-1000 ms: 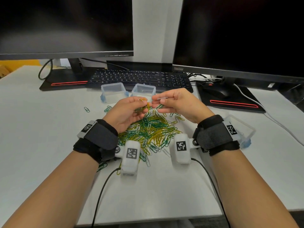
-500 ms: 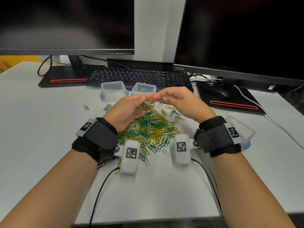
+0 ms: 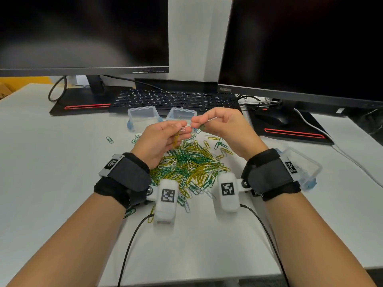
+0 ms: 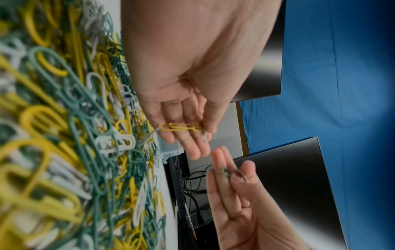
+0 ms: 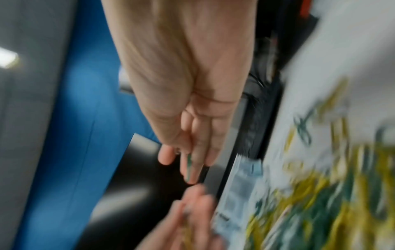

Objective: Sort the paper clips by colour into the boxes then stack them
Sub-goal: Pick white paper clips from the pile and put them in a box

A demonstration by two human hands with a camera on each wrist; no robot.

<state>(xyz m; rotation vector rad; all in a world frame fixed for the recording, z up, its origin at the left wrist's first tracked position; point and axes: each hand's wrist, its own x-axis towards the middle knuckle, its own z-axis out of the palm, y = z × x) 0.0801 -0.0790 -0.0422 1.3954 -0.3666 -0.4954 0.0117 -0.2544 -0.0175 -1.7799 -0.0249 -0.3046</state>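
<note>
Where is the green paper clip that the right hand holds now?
In the head view, the green paper clip is pinched in the right hand, raised above the clip pile, just in front of the right clear box.

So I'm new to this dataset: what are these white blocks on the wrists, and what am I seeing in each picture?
No machine here: a person sorts paper clips bare-handed. The white blocks are wrist cameras. One picture comes from a head camera looking down; the other two look along each hand. On the white table lies a pile of yellow, green and white clips, with clear boxes behind it by the keyboard. The left hand holds yellow clips; the right hand pinches a green clip.
</note>
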